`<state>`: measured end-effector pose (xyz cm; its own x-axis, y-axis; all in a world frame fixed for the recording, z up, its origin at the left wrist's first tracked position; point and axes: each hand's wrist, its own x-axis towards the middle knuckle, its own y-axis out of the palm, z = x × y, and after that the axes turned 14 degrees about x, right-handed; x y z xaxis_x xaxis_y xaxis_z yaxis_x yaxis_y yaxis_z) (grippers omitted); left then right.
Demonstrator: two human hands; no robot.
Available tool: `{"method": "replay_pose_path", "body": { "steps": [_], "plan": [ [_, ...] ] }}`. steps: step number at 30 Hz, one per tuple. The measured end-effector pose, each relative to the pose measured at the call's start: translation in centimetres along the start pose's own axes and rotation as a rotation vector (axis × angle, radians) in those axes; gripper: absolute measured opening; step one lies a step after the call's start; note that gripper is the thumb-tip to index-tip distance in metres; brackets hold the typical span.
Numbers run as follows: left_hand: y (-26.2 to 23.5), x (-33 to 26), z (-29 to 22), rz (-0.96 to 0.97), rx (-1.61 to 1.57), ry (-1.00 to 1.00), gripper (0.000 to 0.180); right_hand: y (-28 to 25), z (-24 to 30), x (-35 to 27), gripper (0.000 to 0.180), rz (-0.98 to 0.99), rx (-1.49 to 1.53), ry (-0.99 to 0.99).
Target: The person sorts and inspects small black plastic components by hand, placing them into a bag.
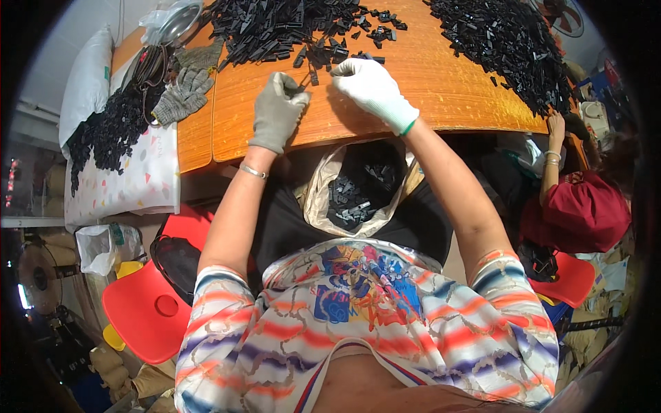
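Note:
My left hand, in a grey glove, is closed in a pinch above the near part of the wooden table. A small black plastic piece shows at its fingertips. Just to the right, my right hand wears a white glove and is also closed, fingertips pressed together; whatever is in them is too small to make out. Beyond both hands lies a large heap of black plastic pieces, some loose ones scattered toward me. In my lap, below the table edge, an open bag holds more small black pieces.
Another heap of black pieces covers the table's right side, where a person in a red top sits. At left are grey knitted gloves, a white sack and more black pieces. A red stool stands beside me.

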<state>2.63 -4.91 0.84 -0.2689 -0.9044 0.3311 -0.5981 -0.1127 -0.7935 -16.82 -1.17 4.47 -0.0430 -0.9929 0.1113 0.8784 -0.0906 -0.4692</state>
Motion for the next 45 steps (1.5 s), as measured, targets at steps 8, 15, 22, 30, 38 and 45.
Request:
{"method": "replay_pose_path", "body": {
  "steps": [8,15,22,30,38,45],
  "plan": [
    [1.3,-2.6,-3.4,0.187,-0.730,-0.123,0.039,2.3,0.8,-2.0,0.024,-0.133,0.207,0.009],
    [-0.1,-4.0,-4.0,0.414,-1.104,-0.209,0.036,2.1,1.5,-3.0,0.024,-0.216,-0.012,-0.047],
    [0.4,-3.9,-3.4,0.394,-1.437,-0.388,0.032,2.4,0.2,-2.7,0.023,-0.267,0.112,-0.199],
    [0.7,-4.2,-3.9,0.323,-1.461,-0.441,0.019,2.7,1.0,-3.2,0.021,-0.245,0.371,-0.064],
    [0.0,-4.6,-4.4,0.321,-1.250,-0.394,0.020,3.1,1.7,-3.8,0.022,-0.208,0.506,-0.019],
    [0.2,-5.2,-4.6,0.242,-1.099,-0.361,0.021,3.5,1.1,-3.7,0.023,-0.126,0.094,-0.096]
  ]
}}
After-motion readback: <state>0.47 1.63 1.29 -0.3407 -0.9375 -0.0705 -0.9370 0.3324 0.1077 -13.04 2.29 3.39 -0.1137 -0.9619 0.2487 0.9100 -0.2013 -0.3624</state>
